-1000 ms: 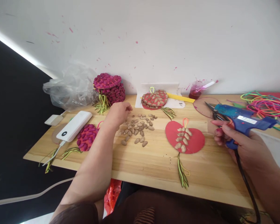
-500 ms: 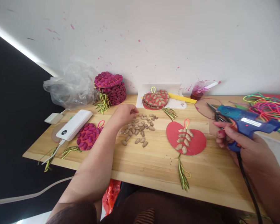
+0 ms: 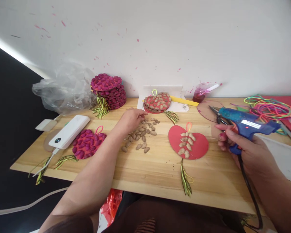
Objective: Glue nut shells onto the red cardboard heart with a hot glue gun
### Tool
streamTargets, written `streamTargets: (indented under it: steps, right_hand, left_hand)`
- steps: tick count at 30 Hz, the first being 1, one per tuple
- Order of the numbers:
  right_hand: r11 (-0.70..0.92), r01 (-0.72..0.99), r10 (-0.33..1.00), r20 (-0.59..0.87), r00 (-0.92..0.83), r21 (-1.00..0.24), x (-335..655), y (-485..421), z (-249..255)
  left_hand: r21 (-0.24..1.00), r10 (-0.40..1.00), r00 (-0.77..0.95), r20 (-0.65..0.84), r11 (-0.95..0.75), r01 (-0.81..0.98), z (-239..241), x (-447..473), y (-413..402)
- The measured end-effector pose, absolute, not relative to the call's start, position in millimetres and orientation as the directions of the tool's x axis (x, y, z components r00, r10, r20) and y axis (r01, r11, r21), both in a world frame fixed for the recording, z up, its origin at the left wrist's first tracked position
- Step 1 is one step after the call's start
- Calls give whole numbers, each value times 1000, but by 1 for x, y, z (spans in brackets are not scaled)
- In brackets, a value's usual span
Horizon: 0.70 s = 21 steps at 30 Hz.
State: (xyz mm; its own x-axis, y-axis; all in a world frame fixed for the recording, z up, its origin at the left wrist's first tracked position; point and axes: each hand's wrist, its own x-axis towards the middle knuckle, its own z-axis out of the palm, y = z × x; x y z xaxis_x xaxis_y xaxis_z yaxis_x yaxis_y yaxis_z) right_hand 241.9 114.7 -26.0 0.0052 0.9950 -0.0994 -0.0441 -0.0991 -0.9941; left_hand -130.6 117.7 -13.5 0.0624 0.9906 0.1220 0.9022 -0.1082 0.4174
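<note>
My left hand (image 3: 131, 118) reaches over a loose pile of pale seed shells (image 3: 141, 134) on the wooden table (image 3: 157, 168), its fingers curled down onto the far shells in a pinch. My right hand (image 3: 242, 147) grips a blue glue gun (image 3: 244, 124) by the handle, nozzle pointing left, its black cord (image 3: 249, 191) trailing off the near edge. Between my hands lies a red heart-shaped card (image 3: 197, 142) with a column of shells glued down its middle, an orange loop on top and a green-yellow tassel (image 3: 185, 177) below.
A stack of magenta shell-covered hearts (image 3: 108, 90) stands at the back by a crumpled clear plastic bag (image 3: 63, 89). One magenta heart (image 3: 87, 144) and a white power bank (image 3: 69, 132) lie left. Another shell heart (image 3: 157, 102), a pink paint cup (image 3: 200, 94), scissors (image 3: 217, 113) and neon cords (image 3: 269, 108) sit behind.
My left hand has moved right across the shell pile, from its left edge to its far right part. The right hand with the glue gun has hardly moved; the view shifted slightly.
</note>
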Motion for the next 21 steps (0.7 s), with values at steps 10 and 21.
streamTargets:
  steps: [10,21]
  right_hand:
    - [-93,-26,996,-93,-14,-995,242,114,-26]
    - [51,111,989,34,-145,-992,234,109,-26]
  left_hand:
    - [481,956,-199,216,73,874,-1,-131,114]
    - [437,952,-198,235,78,896,-2,-129,113]
